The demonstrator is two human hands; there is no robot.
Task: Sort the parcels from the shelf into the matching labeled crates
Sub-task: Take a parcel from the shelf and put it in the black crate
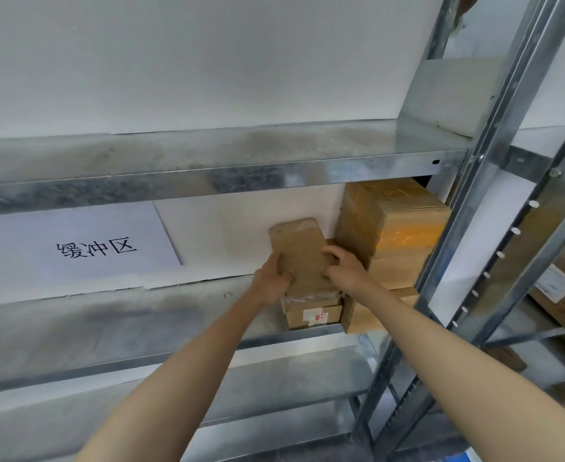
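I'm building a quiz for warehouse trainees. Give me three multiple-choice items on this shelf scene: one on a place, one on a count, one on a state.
1. Where is the white paper sign with black characters, relative to the flat brown cardboard parcel?
A) to its left
B) to its right
C) directly above it

2. How many hands grip that parcel?
A) none
B) one
C) two

3. The small cardboard box under the parcel is:
A) closed
B) open, flaps up
C) torn in half

Answers:
1 A: the sign is on the wall to the left of the parcel.
2 C: the left hand and right hand each hold one side.
3 A: its taped top and white label look intact.
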